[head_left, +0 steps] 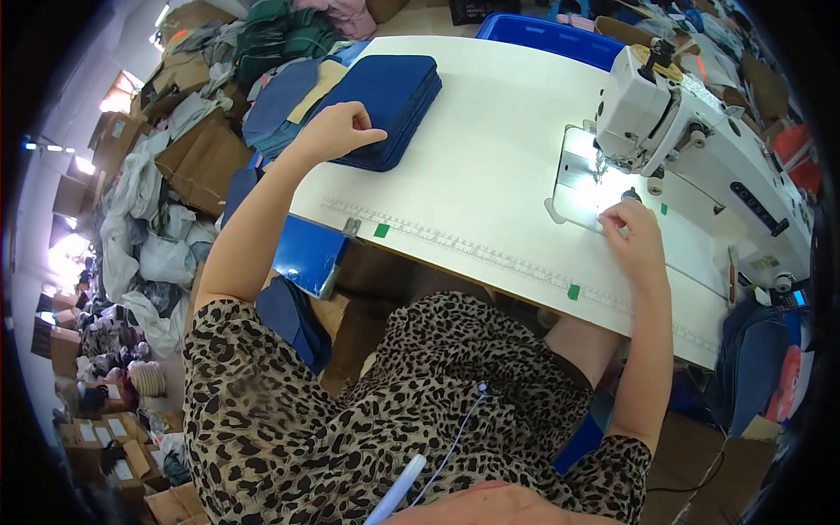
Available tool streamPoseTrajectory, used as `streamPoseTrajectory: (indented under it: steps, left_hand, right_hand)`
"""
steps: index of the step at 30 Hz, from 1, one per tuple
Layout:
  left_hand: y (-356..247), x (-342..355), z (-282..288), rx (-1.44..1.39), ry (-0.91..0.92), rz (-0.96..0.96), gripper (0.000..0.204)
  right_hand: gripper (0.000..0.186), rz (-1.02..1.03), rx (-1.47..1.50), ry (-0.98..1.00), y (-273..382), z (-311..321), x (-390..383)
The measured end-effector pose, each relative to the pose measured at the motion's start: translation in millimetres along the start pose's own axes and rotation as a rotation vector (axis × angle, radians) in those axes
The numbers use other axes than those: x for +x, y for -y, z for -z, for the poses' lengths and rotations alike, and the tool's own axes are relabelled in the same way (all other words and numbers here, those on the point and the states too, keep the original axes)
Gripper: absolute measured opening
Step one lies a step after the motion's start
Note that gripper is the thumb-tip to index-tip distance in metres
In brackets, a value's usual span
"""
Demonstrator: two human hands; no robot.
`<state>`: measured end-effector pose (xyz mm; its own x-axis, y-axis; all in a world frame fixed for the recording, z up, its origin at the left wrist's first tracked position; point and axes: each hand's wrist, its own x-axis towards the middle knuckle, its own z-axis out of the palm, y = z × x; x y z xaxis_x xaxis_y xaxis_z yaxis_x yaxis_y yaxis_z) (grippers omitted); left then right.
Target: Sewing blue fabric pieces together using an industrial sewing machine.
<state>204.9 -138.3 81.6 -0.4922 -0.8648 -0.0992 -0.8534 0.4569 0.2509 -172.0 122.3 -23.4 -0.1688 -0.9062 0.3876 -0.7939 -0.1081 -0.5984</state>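
A thick stack of navy blue fabric pieces (pixel 385 83) with rounded corners lies at the far left of the white sewing table (pixel 472 166). Over its near left edge is my left hand (pixel 339 133), fingers curled in and thumb pointing right; no piece is lifted in it. The white sewing machine (pixel 700 131) stands at the right, its lamp lighting the metal needle plate (pixel 573 171). Beside that plate's near right corner, my right hand (pixel 633 234) has thumb and forefinger drawn together. Whatever may be between those fingertips is too small to make out.
A clear ruler strip (pixel 472 252) with green tape marks runs along the table's near edge. Beyond the far edge sits a blue plastic bin (pixel 551 39). More navy pieces (pixel 748 359) hang at the right end. Cardboard boxes (pixel 206 162) and bagged goods crowd the left.
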Motion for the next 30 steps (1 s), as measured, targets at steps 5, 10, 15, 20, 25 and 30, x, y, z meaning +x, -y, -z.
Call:
streamPoseTrajectory:
  steps: [5,10,15,20,25,30]
  left_hand:
    - [3,2,3,-0.061,0.004,0.025,0.028]
    - [4,7,1,-0.091,-0.068,-0.058,0.017]
    - [-45,-12,-14,-0.344,-0.134,-0.467,0.011]
    - [-107,-40,-86,-0.487,0.235,-0.729,0.009]
    - [-145,-58,-108,-0.332,0.331,-0.921,0.023]
    - [-148,-18,-106,-0.103,0.074,-0.892,0.057]
  right_hand:
    - [0.011,0.021,-0.026,-0.01,0,0,0]
    - [0.011,0.003,0.001,0.002,-2,2,1]
    - [0.009,0.013,0.013,0.007,-1,2,4]
    - [0.008,-0.016,0.036,-0.013,-1,7,4]
    - [0.009,-0.004,-0.028,-0.187,-6,26,-18]
    - [0.008,0.01,-0.167,-0.321,1,52,-72]
